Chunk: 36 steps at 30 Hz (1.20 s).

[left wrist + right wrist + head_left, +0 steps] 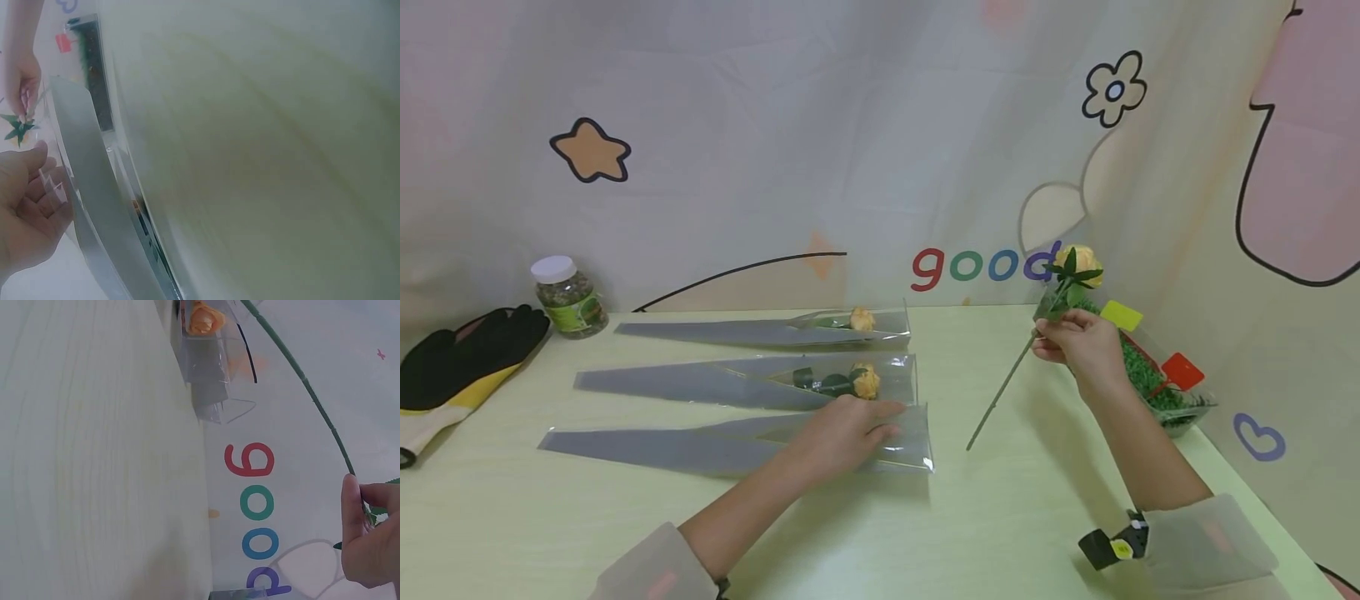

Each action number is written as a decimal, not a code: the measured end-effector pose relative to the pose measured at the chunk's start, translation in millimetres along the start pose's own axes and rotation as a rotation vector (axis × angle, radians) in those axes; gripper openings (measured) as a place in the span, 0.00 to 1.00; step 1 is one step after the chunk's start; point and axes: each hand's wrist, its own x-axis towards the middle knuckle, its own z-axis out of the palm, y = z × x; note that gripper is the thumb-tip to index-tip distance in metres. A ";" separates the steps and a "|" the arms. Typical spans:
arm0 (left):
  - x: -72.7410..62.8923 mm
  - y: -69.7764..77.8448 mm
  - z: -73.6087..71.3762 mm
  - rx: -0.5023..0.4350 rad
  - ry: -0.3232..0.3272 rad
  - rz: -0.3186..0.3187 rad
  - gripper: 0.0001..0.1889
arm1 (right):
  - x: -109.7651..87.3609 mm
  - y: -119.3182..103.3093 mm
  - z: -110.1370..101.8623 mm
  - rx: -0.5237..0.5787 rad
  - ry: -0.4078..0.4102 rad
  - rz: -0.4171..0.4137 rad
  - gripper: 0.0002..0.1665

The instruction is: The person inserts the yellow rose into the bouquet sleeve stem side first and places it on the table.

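Note:
In the head view my right hand (1090, 346) pinches a yellow rose (1078, 262) by its green stem, just below the leaves. The bare stem (304, 381) slants down to the left, its tip over the table. My left hand (842, 433) is at the wide end of the nearest flower sleeve (655, 450), a long tapered wrap, grey with clear plastic. In the left wrist view its thumb and bent fingers (59, 215) hold the clear edge. Behind it lie two similar sleeves, the middle one (677, 379) and the far one (715, 332), each containing a yellow rose.
A clear box (1183, 417) with green filling and red and yellow tags stands at the right, behind my right hand. A white-lidded jar (576, 308) and a black and yellow glove (467, 367) are at the left. A printed curtain (760, 150) hangs behind the table.

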 end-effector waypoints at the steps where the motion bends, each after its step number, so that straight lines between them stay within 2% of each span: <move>1: 0.0 -0.1 0.0 -0.001 0.001 -0.001 0.17 | -1.7 0.1 1.0 0.005 0.001 -0.004 0.10; 4: -0.1 -0.9 -0.1 0.000 0.000 -0.006 0.17 | -7.1 0.6 3.4 0.041 0.015 -0.015 0.07; 8: -0.9 -1.4 -0.5 -0.006 -0.001 -0.011 0.17 | -15.3 0.1 4.0 0.161 0.039 -0.040 0.04; 11: -1.3 -1.6 -1.0 -0.016 0.005 -0.009 0.17 | -21.2 -0.6 3.3 0.236 0.061 -0.050 0.05; 13: -1.5 -1.7 -1.5 -0.028 0.012 -0.011 0.17 | -24.6 -0.6 3.6 0.250 0.081 -0.042 0.12; 18: -2.2 -2.7 -1.9 -0.035 0.027 -0.008 0.17 | -31.4 1.8 5.7 0.230 0.120 0.015 0.48; 20: -2.1 -3.4 -2.0 -0.033 0.030 -0.004 0.17 | -33.5 3.1 6.5 0.247 0.126 0.024 0.54; 24: -2.1 -4.0 -2.8 -0.024 0.035 -0.003 0.17 | -36.8 5.9 9.1 0.294 0.132 0.014 0.46; 31: -2.0 -3.4 -5.2 -0.016 0.026 -0.020 0.18 | -42.8 13.4 17.7 0.312 0.103 -0.044 0.20; 36: -1.7 -3.0 -6.4 -0.011 0.037 -0.011 0.17 | -44.2 18.2 21.8 0.328 0.109 -0.084 0.16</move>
